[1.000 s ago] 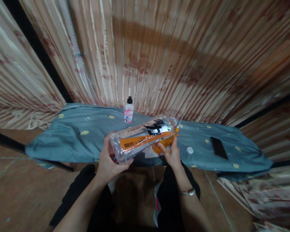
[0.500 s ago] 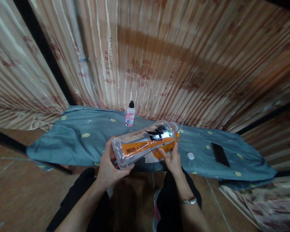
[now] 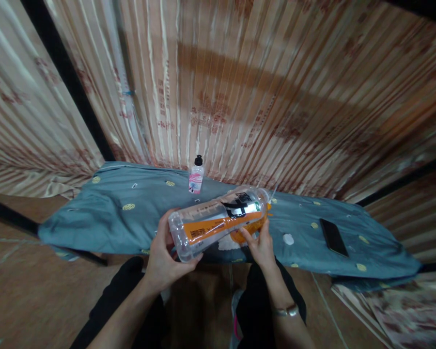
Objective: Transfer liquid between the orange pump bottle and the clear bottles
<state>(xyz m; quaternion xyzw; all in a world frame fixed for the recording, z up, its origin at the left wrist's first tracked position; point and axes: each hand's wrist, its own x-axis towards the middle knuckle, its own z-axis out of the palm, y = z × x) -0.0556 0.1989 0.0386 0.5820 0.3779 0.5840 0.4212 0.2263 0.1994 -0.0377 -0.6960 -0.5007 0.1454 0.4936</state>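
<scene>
A large clear plastic bottle (image 3: 218,220) with an orange and black label lies tilted across the middle, its neck pointing right and slightly away from me. My left hand (image 3: 167,254) is wrapped around its base end. Beneath the bottle's neck side, my right hand (image 3: 259,242) grips an orange see-through container (image 3: 253,227), mostly hidden by the bottle and my fingers. Thin whitish strands show near the bottle's mouth; I cannot tell what they are. A white scalloped patch (image 3: 228,243) shows under the orange container.
A small clear bottle with a black cap (image 3: 195,179) stands at the back of the blue cloth-covered surface (image 3: 131,223). To the right are a white round piece (image 3: 288,239) and a black phone (image 3: 333,236). Striped curtains (image 3: 210,97) hang behind, with dark poles (image 3: 72,82).
The whole view has shifted slightly, with everything a little lower. Both hands keep their holds, and the bottle stays in nearly the same tilted pose.
</scene>
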